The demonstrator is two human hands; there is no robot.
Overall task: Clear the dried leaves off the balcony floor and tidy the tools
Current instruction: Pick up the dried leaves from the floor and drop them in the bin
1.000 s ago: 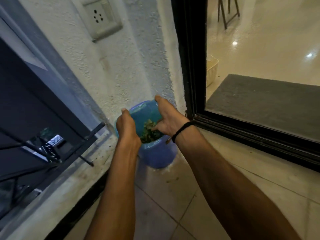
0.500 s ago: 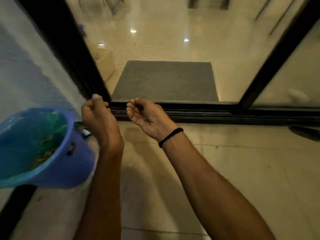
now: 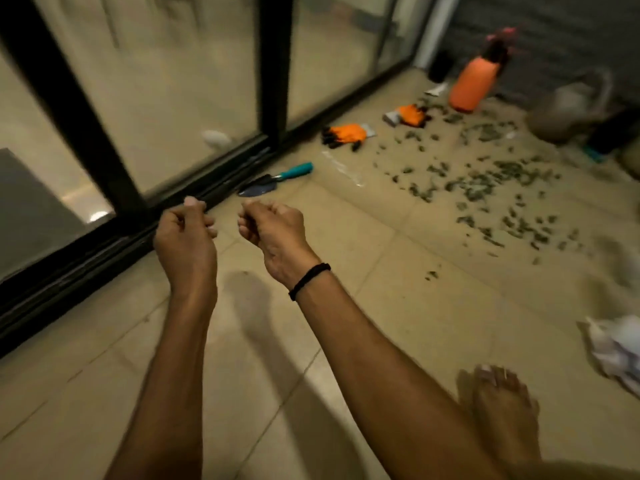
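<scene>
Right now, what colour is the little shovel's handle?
Teal; the shovel's handle shows best in the head view.

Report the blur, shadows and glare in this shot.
Head view: motion blur smears the orange spray bottle, gloves and dried leaves; both forearms cast soft shadows on the floor tiles; a bright glint shows through the glass door, low left.

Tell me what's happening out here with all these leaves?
A person is cleaning up the balcony. The left hand and right hand are curled and hold nothing right now. Dried leaves lie scattered over the floor ahead. A trowel lies by the door track, two orange gloves lie farther along, and an orange bottle sits beyond them. None of it is picked up yet.
</scene>
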